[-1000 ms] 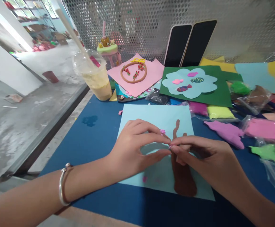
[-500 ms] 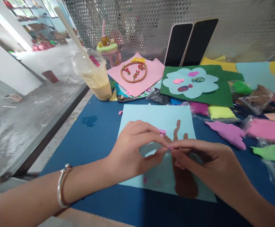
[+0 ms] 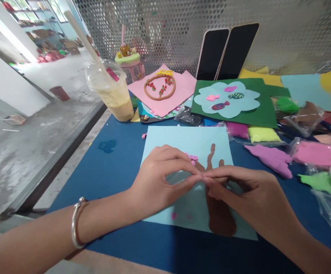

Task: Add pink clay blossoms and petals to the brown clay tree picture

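Observation:
My left hand (image 3: 161,179) and my right hand (image 3: 242,192) meet fingertip to fingertip above a light blue paper sheet (image 3: 182,142). Both pinch a tiny pink clay bit (image 3: 203,176) between thumbs and forefingers. A brown clay tree trunk (image 3: 219,217) is stuck on the sheet below my right hand, its branches reaching up past the fingers. Small pink clay blossoms (image 3: 192,157) sit on the sheet just beyond my left fingers. A silver bangle (image 3: 75,224) circles my left wrist.
On the blue table (image 3: 116,167) stand a lidded plastic cup with a straw (image 3: 112,93), a pink sheet with a clay wreath (image 3: 161,86), a green sheet with clay fish (image 3: 228,101), and two phones (image 3: 225,51) against a perforated metal screen. Bags of coloured clay (image 3: 270,156) lie at right.
The hands stay joined at the fingertips, working the pink bit with only slight shifts. The view has drifted a little.

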Tool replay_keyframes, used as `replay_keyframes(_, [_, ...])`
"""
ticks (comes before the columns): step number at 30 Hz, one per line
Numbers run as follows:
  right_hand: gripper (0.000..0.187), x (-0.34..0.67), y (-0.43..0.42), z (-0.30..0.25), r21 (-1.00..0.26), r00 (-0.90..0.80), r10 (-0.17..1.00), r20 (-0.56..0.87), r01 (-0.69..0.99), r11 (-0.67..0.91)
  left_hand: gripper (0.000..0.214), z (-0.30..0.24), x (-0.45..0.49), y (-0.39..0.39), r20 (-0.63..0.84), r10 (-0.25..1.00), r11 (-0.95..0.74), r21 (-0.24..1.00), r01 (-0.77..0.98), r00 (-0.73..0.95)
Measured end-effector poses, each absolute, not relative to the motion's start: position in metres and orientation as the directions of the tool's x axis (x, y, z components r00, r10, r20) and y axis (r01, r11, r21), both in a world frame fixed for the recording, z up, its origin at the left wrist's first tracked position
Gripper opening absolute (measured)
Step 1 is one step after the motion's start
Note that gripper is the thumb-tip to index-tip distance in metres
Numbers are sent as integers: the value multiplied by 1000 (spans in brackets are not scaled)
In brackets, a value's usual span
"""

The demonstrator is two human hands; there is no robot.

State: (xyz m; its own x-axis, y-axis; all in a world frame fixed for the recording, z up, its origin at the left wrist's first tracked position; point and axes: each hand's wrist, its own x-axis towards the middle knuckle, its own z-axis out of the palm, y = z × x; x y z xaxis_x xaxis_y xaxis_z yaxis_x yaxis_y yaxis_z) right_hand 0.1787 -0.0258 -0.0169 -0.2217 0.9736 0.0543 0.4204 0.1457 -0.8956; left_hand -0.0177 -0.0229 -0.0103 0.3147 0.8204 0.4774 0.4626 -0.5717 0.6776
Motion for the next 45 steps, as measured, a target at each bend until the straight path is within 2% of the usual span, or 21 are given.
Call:
replay_keyframes(6, [19, 179, -26, -19, -905, -218, 975, 45, 404, 132, 8, -4, -16, -21, 361, 879, -471, 756, 454, 311])
replay_keyframes(12, [20, 180, -24, -17, -910, -177, 984, 26, 403, 97, 9, -7, -19, -14, 324, 923, -382, 842, 381, 209])
replay_keyframes(16, [20, 182, -21, -16, -909, -150, 989, 5, 412, 67, 13, -10, -25, -7, 271, 954, -301, 866, 400, 131])
replay_keyframes(20, [22, 184, -17, -16, -915, -149, 989, -8, 401, 53, 20, -10, -32, -1, 190, 976, -218, 887, 406, 110])
replay_keyframes(23, [25, 184, -16, -17, -915, -151, 989, 4, 398, 65, 25, -10, -37, 3, 182, 975, -217, 899, 382, 126])
replay_keyframes(25, [25, 185, -16, -17, -917, -137, 991, 4, 395, 58, 24, -11, -39, 4, 190, 967, -247, 867, 432, 171])
replay_keyframes(31, [23, 189, -15, -20, -924, -192, 981, -6, 377, 69, 42, -16, -40, 7, 166, 945, -317, 668, 674, 281])
replay_keyframes(36, [27, 189, -15, -20, -931, -203, 979, -1, 359, 73, 45, -20, -36, 8, 143, 927, -360, 605, 710, 348])
replay_keyframes(40, [23, 188, -15, -21, -931, -208, 978, 5, 355, 81, 44, -24, -33, 8, 223, 903, -429, 544, 721, 368])
replay_keyframes(45, [21, 189, -15, -23, -934, -212, 977, 0, 350, 75, 43, -22, -31, 7, 254, 867, -499, 423, 757, 429])
